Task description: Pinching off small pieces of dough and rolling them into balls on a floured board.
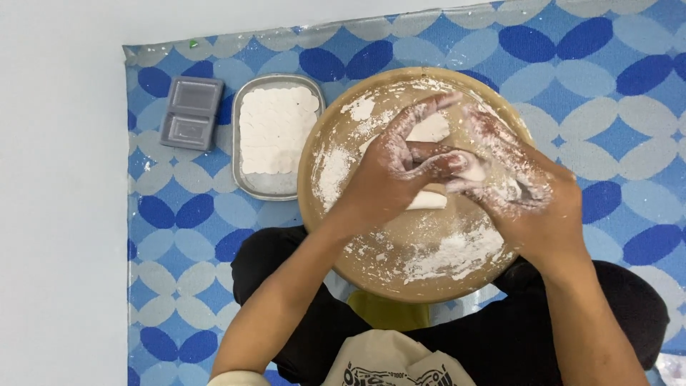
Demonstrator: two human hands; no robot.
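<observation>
A round wooden board (325,207) dusted with white flour rests in front of me. My left hand (396,168) and my right hand (514,179) meet above its middle, both coated in flour. Together their fingertips pinch a small piece of white dough (468,173). A short white dough roll (427,201) lies on the board just under my left hand. A flat white dough patch (431,130) lies beyond my fingers. A heap of loose flour (454,256) sits at the board's near right.
A rectangular metal tray (246,182) packed with rows of small white dough discs lies left of the board. Further left lies a grey two-cell mould (191,112). All sit on a blue patterned mat (607,93); my dark-clothed knees (264,261) are under the board.
</observation>
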